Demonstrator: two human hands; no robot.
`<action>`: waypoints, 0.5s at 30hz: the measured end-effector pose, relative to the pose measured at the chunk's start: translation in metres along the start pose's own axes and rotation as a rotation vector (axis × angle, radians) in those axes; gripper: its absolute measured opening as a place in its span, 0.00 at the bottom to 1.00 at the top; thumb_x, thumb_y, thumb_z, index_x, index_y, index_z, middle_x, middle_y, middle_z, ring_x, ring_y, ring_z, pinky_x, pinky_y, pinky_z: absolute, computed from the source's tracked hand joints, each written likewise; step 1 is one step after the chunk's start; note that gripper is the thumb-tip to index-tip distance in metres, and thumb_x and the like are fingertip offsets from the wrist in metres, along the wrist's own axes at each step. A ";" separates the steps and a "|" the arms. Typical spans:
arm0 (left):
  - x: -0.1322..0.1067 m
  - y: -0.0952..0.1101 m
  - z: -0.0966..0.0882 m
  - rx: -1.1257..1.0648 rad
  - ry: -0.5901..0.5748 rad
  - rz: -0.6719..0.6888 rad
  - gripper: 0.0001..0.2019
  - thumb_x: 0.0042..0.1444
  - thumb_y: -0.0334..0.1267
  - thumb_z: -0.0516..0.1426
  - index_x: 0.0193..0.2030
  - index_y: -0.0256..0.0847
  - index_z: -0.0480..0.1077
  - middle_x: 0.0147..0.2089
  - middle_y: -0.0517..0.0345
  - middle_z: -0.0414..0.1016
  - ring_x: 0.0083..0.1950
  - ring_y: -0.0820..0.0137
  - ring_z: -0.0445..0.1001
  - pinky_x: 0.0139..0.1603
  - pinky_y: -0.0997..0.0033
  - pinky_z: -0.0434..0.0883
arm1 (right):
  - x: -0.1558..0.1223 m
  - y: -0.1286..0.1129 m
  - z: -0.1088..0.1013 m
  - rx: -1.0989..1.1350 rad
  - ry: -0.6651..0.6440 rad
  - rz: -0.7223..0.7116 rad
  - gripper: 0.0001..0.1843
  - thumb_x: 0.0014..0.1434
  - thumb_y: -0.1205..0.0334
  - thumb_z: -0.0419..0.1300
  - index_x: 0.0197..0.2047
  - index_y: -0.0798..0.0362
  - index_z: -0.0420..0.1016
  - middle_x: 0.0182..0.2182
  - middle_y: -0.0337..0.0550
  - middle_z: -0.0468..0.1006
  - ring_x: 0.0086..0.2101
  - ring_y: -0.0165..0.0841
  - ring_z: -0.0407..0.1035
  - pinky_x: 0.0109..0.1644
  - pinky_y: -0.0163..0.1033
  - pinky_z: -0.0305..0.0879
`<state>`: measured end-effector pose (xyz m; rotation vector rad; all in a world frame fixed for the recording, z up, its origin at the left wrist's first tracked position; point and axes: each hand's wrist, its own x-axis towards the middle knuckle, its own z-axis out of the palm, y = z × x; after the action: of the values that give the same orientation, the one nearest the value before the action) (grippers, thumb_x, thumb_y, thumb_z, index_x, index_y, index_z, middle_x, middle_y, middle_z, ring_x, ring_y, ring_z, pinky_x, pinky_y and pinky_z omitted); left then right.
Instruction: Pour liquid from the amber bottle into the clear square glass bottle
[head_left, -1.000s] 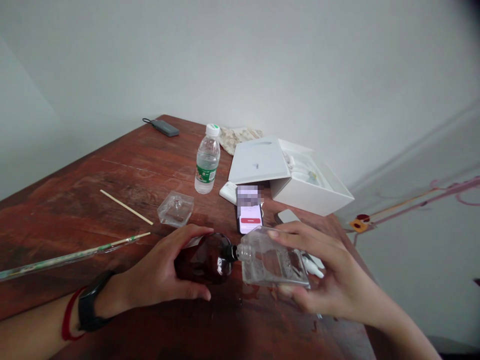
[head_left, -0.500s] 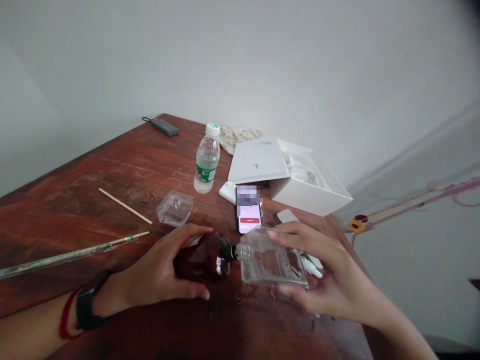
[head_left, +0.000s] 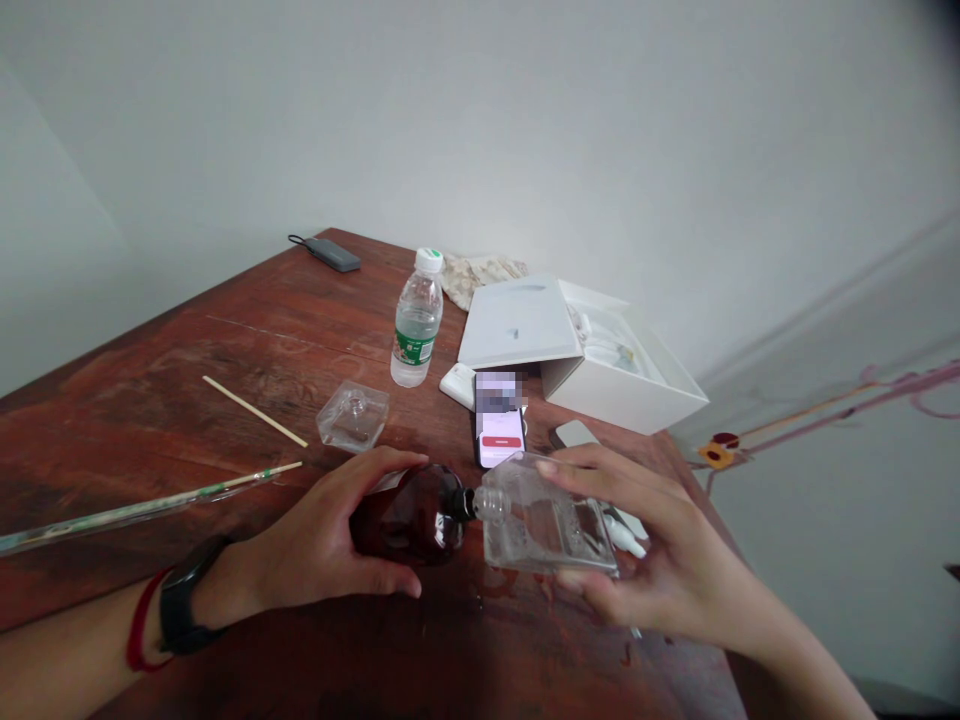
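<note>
Nothing has shifted since the earlier frame: the left hand [head_left: 330,545] still clasps the brown bottle [head_left: 411,520] low over the worktop [head_left: 225,350]. The right hand [head_left: 660,560] grasps the clear bottle [head_left: 547,525] on its side (mouths touching, apparently so liquid passes between them).

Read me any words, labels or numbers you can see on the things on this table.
No text can be read.
Water bottle: green label with white print, too small to read.
Phone: top of the screen is blurred; a red bar below carries print too small to read.
White box: a small grey mark on the lid, not readable.
Brown bottle in the left hand and clear bottle in the right hand: no print visible.
</note>
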<state>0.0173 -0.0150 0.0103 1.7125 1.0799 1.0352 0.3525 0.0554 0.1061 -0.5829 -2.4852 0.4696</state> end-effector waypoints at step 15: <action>0.000 0.000 0.000 -0.004 -0.016 0.058 0.45 0.51 0.56 0.78 0.71 0.52 0.65 0.66 0.50 0.77 0.63 0.50 0.81 0.68 0.48 0.77 | 0.000 -0.002 0.000 -0.028 -0.002 0.023 0.36 0.58 0.66 0.72 0.69 0.45 0.74 0.59 0.51 0.82 0.58 0.45 0.80 0.56 0.46 0.82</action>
<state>0.0174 -0.0148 0.0108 1.7557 1.0229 1.0575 0.3520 0.0535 0.1070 -0.6229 -2.4927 0.4447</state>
